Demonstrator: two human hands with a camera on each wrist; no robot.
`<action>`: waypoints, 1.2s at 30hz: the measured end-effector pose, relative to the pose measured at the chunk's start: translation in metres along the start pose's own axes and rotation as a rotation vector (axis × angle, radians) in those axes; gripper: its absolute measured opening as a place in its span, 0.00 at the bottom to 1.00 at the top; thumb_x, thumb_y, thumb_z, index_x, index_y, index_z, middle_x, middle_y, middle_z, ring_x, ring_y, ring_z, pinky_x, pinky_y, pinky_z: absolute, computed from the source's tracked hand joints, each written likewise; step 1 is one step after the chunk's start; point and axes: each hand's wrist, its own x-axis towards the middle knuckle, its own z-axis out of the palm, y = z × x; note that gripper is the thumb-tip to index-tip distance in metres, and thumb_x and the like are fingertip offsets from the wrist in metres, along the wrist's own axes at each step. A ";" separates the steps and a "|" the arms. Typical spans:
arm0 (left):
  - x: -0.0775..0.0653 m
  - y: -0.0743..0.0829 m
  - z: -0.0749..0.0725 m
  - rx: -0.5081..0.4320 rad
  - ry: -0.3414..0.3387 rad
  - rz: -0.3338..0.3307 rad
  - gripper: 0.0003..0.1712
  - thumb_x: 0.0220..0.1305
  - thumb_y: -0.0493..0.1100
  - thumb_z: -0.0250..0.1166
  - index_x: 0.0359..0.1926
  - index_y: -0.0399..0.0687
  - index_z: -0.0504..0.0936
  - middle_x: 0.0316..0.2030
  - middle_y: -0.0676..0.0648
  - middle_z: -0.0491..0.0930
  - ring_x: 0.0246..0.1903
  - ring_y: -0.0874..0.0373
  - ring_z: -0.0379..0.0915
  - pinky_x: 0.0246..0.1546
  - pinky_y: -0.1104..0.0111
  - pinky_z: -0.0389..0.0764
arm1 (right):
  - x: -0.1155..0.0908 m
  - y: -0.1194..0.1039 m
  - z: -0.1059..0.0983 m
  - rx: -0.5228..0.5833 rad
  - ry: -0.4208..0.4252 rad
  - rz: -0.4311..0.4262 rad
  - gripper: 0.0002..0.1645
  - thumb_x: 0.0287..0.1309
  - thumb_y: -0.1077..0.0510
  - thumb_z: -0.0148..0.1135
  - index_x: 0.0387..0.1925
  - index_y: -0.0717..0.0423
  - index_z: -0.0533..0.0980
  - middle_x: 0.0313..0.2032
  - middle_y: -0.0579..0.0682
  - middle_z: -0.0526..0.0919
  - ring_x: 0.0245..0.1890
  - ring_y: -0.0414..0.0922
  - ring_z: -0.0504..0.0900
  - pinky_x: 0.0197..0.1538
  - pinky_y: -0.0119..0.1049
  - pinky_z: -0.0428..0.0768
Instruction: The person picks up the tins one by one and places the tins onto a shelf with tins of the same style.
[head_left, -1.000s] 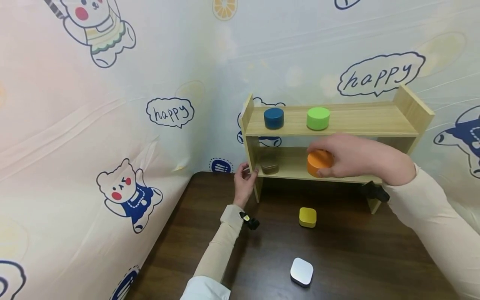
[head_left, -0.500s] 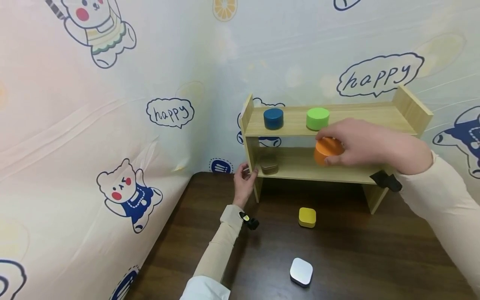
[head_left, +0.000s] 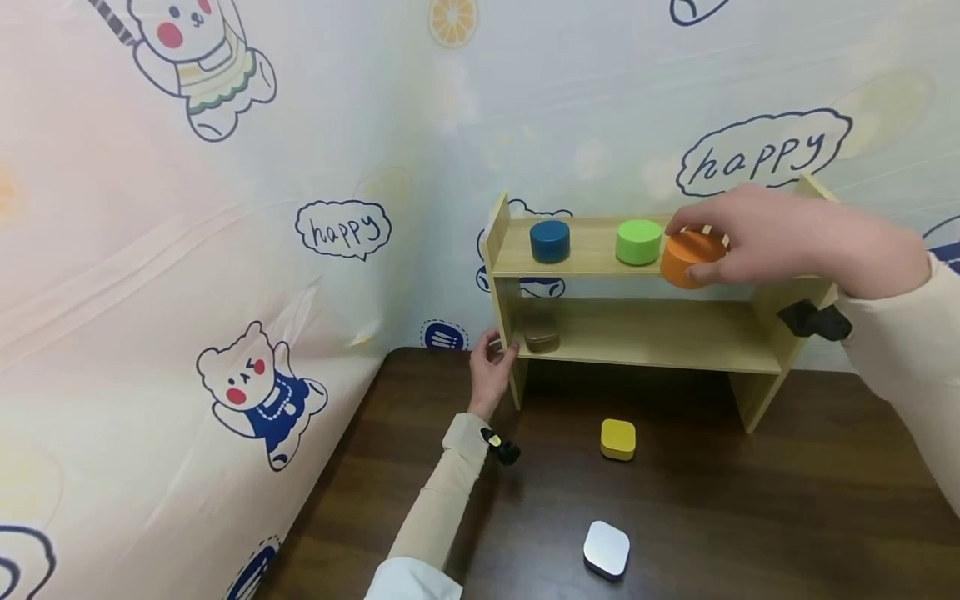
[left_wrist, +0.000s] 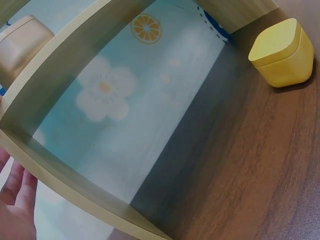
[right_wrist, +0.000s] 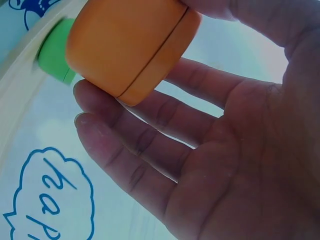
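**A:** Specify the support surface.

**B:** Table [head_left: 712, 492]: dark brown, wood-grained, far left corner rounded.

**A:** Specify the enclosure.

**B:** Pale printed backdrop [head_left: 345, 108], extending along the left side and across the rear. Creases run across the left section.

**A:** List the left-section markings.

**B:** Upper bear [head_left: 206, 67]: red cheek, yellow garment, green scalloped hem. Lower bear [head_left: 262, 396]: red cheeks, blue garment, white beads. Left speech bubble [head_left: 343, 227], between them in height and to their right: lettered "happy".

**A:** And the rear section?

**B:** Orange slice [head_left: 453, 21] near the top; right speech bubble [head_left: 765, 154], also lettered "happy"; dark blue badge [head_left: 444, 336], dashed outline, just above the table's rear edge. The left wrist view additionally shows a white flower [left_wrist: 105, 87].
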 end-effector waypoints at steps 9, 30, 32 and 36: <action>0.002 0.000 -0.001 0.012 -0.002 0.008 0.19 0.63 0.39 0.65 0.54 0.38 0.75 0.53 0.34 0.77 0.50 0.41 0.79 0.47 0.63 0.84 | 0.003 0.024 -0.007 -0.022 0.010 0.021 0.31 0.53 0.46 0.70 0.58 0.51 0.74 0.45 0.53 0.85 0.45 0.52 0.81 0.40 0.46 0.79; 0.001 0.001 -0.002 0.011 -0.012 0.009 0.20 0.64 0.39 0.64 0.55 0.38 0.74 0.53 0.32 0.77 0.50 0.40 0.78 0.48 0.63 0.84 | 0.014 0.086 -0.019 -0.107 -0.124 0.170 0.31 0.57 0.45 0.64 0.57 0.59 0.73 0.49 0.69 0.79 0.39 0.54 0.79 0.34 0.42 0.75; 0.001 0.002 -0.002 0.017 -0.017 0.005 0.20 0.64 0.39 0.64 0.55 0.38 0.74 0.53 0.32 0.76 0.50 0.39 0.78 0.49 0.61 0.84 | 0.014 0.089 -0.018 -0.111 -0.132 0.173 0.31 0.56 0.46 0.64 0.56 0.59 0.74 0.49 0.70 0.79 0.38 0.54 0.78 0.33 0.42 0.74; 0.001 0.001 -0.002 0.019 -0.017 0.004 0.20 0.64 0.39 0.64 0.55 0.38 0.74 0.53 0.32 0.76 0.51 0.39 0.78 0.49 0.61 0.84 | 0.015 0.095 -0.015 -0.110 -0.146 0.177 0.30 0.55 0.47 0.65 0.55 0.60 0.74 0.48 0.70 0.79 0.40 0.57 0.77 0.35 0.46 0.75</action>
